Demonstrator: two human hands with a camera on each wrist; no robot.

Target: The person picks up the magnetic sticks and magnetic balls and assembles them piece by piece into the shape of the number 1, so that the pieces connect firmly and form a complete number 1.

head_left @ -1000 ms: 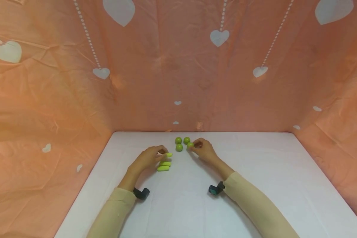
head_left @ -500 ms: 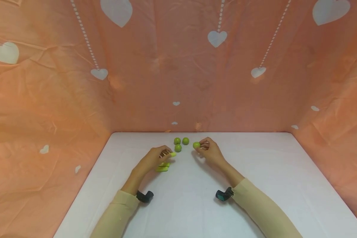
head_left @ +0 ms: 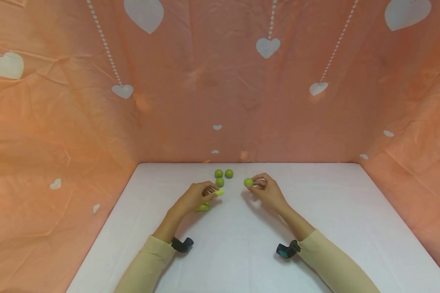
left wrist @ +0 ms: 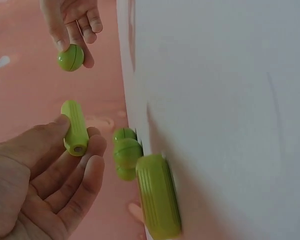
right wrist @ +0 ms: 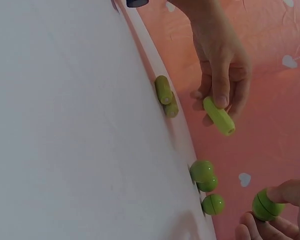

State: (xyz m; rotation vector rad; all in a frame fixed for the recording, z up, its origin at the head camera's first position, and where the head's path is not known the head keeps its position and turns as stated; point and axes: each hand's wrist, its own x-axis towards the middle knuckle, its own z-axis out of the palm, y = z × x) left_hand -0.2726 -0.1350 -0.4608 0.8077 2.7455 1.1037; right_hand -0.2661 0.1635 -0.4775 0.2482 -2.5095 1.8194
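Note:
My left hand (head_left: pixel 201 194) pinches a yellow-green ribbed cylinder (head_left: pixel 219 192) (left wrist: pixel 75 128) (right wrist: pixel 218 116) lifted just above the white table (head_left: pixel 242 244). My right hand (head_left: pixel 262 188) holds a green ball (head_left: pixel 248 182) (left wrist: pixel 71 57) (right wrist: pixel 265 204) between thumb and fingertips, raised off the table and facing the cylinder. Three more green balls (head_left: pixel 220 182) (right wrist: pixel 205 175) lie in a cluster at the table's far middle. Two more cylinders (head_left: pixel 202 208) (left wrist: pixel 158 195) (right wrist: pixel 163 90) lie on the table under my left hand, partly hidden in the head view.
Orange cloth with white hearts (head_left: pixel 220 81) walls the table on three sides. A dark wrist camera sits on each forearm, left (head_left: pixel 182 244) and right (head_left: pixel 287 249).
My right hand lifted one green ball out of the cluster and carried it right and nearer. My left hand raised its cylinder and shifted right toward the ball.

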